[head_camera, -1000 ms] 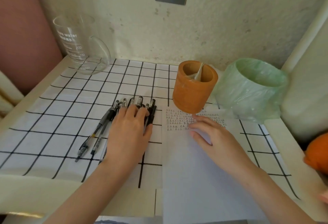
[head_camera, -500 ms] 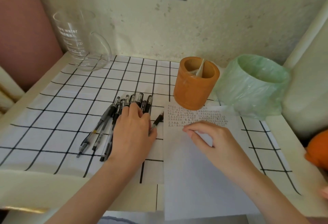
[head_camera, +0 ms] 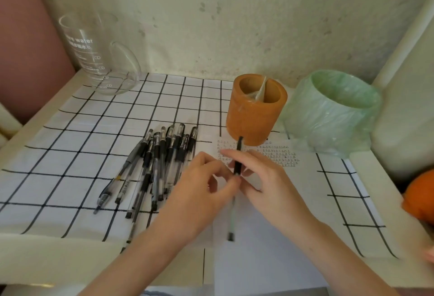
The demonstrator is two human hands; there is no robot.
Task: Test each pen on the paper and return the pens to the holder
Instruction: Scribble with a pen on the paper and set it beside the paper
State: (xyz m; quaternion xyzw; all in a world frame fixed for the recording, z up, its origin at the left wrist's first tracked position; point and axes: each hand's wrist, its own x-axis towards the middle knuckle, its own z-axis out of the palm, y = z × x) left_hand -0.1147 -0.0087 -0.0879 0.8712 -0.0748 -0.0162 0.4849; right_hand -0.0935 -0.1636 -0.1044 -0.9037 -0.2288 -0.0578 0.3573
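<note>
The table [head_camera: 35, 255] is cream and smooth. It carries a white cloth [head_camera: 77, 159] with a black grid. A white sheet of paper [head_camera: 270, 248] lies on the cloth's right half, and rows of small test marks cross its far end.

At the far right stands a round bin [head_camera: 333, 117] lined with a crinkled green bag. At the far left is a clear glass jug [head_camera: 94, 61] with printed marks. The holder [head_camera: 253, 119] is an orange cylinder with a divider inside. It stands at the far edge of the paper, and no pen shows in it.

A pile of pens [head_camera: 159, 166] lies on the cloth left of the paper. They have clear barrels and black grips, and they lie roughly parallel.

One pen [head_camera: 238, 154] is held above the paper between both hands. Its long axis runs from the person toward the holder, and its black end almost reaches the holder's base in this view. The clear barrel trails back toward the person (blurred here).

The left hand [head_camera: 199, 192] pinches the pen with thumb and curled fingers where black meets clear. The right hand [head_camera: 274, 185] is curled round the black part from the other side. This grip suggests uncapping.

Both the marks and the holder lie straight ahead of the hands. The right hand is nearer to both, so it is the likelier one to write.
</note>
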